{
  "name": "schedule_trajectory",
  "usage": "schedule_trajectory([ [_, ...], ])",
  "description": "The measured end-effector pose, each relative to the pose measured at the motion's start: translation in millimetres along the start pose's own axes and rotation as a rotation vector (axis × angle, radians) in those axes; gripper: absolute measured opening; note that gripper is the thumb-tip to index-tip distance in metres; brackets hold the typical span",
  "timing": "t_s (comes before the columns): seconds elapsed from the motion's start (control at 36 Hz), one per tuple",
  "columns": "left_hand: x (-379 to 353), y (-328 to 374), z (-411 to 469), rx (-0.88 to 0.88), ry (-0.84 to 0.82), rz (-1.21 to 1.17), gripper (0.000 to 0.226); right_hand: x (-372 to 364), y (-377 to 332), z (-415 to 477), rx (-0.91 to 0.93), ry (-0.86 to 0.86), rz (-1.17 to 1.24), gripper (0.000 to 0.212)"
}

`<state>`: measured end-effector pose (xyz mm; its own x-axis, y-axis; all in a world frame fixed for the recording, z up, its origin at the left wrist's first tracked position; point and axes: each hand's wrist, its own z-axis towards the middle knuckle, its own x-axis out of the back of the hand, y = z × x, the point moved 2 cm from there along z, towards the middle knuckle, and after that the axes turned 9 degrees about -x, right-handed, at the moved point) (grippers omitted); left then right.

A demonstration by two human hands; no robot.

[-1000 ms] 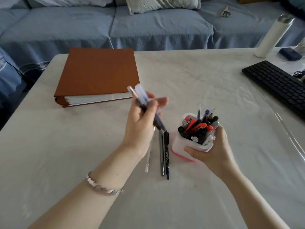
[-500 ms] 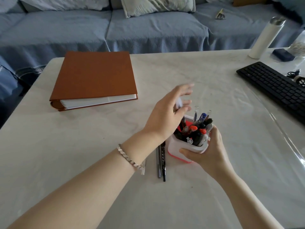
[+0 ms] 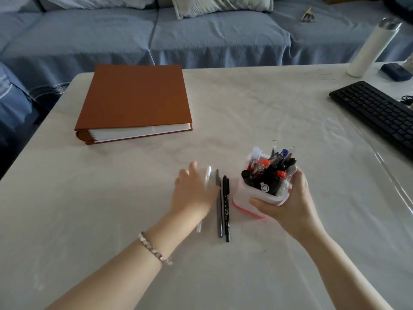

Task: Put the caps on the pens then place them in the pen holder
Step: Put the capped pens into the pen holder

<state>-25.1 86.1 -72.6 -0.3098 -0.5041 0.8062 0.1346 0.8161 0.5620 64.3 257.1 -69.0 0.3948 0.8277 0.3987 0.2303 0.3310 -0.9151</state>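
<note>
The white pen holder [image 3: 243, 198] with a pink base stands tilted toward me, packed with several capped pens. My right hand [image 3: 288, 202] grips it from the near right side. Left of the holder, three pens lie side by side on the table: a black marker [image 3: 226, 209], a grey pen [image 3: 219, 211] and a white pen [image 3: 207, 175]. My left hand [image 3: 194, 191] is blurred and lies flat over the middle of the white pen, fingers loosely extended. Only the white pen's two ends show past the hand.
A brown binder [image 3: 136, 99] lies at the back left of the white table [image 3: 89, 209]. At the right edge sit a black keyboard [image 3: 377, 113], a white bottle [image 3: 371, 48] and a dark blue case [image 3: 396, 71]. A blue sofa [image 3: 201, 34] runs behind the table.
My left hand carried a blue pen to the holder, left it there, then drew back down-left onto the pens on the table. My right hand kept hold of the holder.
</note>
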Motion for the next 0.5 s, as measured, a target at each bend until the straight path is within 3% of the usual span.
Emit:
schedule_trajectory([
  [0.08,-14,-8,-10,-0.016,-0.067,0.097,0.062,0,-2,0,0.016,-0.002,-0.004,0.072],
  [0.22,-18,-7,-13,0.023,-0.088,0.067,0.039,0,-2,0,0.021,-0.001,-0.001,0.070],
  [0.5,-13,-8,-3,0.030,-0.184,0.158,0.023,-1,2,1,0.002,-0.010,0.023,0.072],
])
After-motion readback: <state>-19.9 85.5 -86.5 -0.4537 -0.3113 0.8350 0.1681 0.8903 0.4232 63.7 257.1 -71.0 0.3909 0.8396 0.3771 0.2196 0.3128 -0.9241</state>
